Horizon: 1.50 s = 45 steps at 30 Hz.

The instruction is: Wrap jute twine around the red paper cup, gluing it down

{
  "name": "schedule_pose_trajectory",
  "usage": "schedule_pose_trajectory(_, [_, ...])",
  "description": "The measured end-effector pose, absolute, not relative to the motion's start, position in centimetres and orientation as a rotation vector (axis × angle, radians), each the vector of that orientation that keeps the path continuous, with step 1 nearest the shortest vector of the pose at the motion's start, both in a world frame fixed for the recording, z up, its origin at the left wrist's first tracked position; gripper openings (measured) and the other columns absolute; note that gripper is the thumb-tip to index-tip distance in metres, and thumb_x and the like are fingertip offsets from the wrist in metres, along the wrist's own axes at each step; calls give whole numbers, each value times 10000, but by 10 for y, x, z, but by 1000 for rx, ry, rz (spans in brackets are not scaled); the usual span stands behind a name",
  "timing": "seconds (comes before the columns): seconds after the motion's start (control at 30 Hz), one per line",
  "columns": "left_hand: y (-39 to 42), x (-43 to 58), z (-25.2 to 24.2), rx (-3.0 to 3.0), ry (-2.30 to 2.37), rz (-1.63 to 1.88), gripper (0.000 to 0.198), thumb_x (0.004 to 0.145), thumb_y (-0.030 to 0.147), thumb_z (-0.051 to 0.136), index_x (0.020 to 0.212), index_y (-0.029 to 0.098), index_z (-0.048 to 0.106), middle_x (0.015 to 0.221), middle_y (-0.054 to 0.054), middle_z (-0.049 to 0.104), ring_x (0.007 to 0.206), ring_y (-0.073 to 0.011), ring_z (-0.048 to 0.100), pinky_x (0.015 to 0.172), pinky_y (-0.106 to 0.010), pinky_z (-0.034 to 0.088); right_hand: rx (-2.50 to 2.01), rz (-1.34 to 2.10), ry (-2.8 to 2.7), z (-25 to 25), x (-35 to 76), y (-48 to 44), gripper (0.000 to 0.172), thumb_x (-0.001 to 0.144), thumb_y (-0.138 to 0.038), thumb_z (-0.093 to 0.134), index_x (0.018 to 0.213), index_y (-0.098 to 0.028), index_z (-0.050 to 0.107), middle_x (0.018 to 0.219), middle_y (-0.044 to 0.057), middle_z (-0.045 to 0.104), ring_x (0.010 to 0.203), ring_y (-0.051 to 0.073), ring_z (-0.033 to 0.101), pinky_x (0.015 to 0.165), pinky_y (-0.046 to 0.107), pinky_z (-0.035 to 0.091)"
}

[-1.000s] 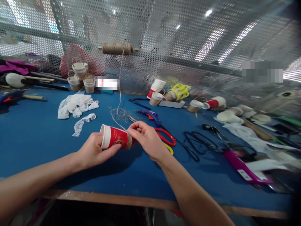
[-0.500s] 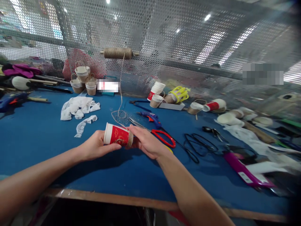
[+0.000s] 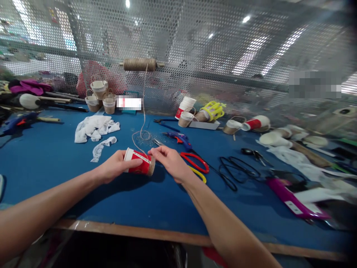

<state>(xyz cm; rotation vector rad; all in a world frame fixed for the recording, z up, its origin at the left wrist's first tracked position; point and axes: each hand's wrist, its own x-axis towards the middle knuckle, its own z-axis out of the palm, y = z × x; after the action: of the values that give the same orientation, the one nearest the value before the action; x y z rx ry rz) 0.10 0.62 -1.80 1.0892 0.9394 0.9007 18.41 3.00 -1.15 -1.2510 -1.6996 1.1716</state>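
Holding cup [image 3: 142, 169], blue tabletop [image 3: 117, 206], perforated screen [image 3: 164, 33]

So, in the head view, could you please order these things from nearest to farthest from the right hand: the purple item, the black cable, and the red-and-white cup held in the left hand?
1. Red-and-white cup: just left of the right hand.
2. Black cable: on the blue table, to the right.
3. Purple item: farther right.

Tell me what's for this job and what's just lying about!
Seems to belong:
red-white paper cup, in left hand
thin brown twine, by right hand
brown twine roll
metal scissors, red and yellow handles

Probably lying about:
black and silver keys
shiny purple packet
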Motion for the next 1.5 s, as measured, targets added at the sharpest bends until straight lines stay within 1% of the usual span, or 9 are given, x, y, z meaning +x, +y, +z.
schedule_pose_trajectory(0.17, [-3,5,-14,1434,913,794,164,663,271,656,747,132,675,717,-35,695,633,-142,590,619,-245,452,-1095,1505,-1785,-7,178,22,403,788,-525,477,924,-166,603,847,45,642,803,155,582,720,296,449])
schedule_pose_trajectory(0.43, [-10,4,-13,1481,880,721,219,693,337,625,647,123,630,544,18,557,495,-85,424,481,-198,348,-913,1777,-1502,-6,177,19,359,792,-466,513,943,-163,634,931,64,652,825,157,601,761,312,456])
schedule_pose_trajectory(0.7, [-3,10,-19,1362,957,832,367,697,428,605,501,127,527,444,63,381,440,-52,265,420,-198,206,-850,1251,-1959,2,171,5,337,870,-409,403,961,-208,658,1117,64,571,1059,173,510,958,350,340])
schedule_pose_trajectory(0.83, [-2,12,-22,1307,989,863,387,664,462,615,488,130,522,402,70,384,403,-46,264,404,-198,189,-847,1164,-2004,3,170,6,322,863,-408,411,939,-218,660,1094,69,572,1050,174,509,965,371,335])
schedule_pose_trajectory(1.0, [3,8,-23,1138,1045,914,352,627,459,652,597,113,597,503,7,575,457,-96,469,485,-218,346,-1029,1270,-1258,15,196,46,195,765,-383,538,796,-207,615,745,24,601,721,141,568,715,319,479])
schedule_pose_trajectory(1.1, [9,5,-24,1057,1072,1000,357,593,464,676,583,120,579,504,9,585,463,-105,495,496,-221,364,-1125,1199,-1169,17,216,65,100,714,-295,564,708,-195,559,506,-48,435,466,89,437,497,242,428])
schedule_pose_trajectory(1.2, [14,3,-25,1015,1091,1019,361,587,463,682,596,117,581,513,4,596,468,-108,503,501,-224,367,-1236,1130,-1193,10,226,71,111,708,-282,533,738,-179,563,444,-86,323,386,80,339,401,226,342])
schedule_pose_trajectory(1.33, [14,3,-27,1082,1102,1026,365,606,470,667,598,114,586,512,0,597,465,-111,498,498,-228,363,-1450,886,-1238,4,239,84,140,738,-250,521,845,-174,571,545,-40,486,528,114,498,503,243,404])
schedule_pose_trajectory(1.5, [14,1,-30,1141,1102,1031,357,657,470,629,587,124,576,499,9,580,446,-98,479,469,-214,345,-1827,674,-1353,0,265,115,145,797,-241,562,902,-144,587,921,53,607,845,164,573,739,321,458])
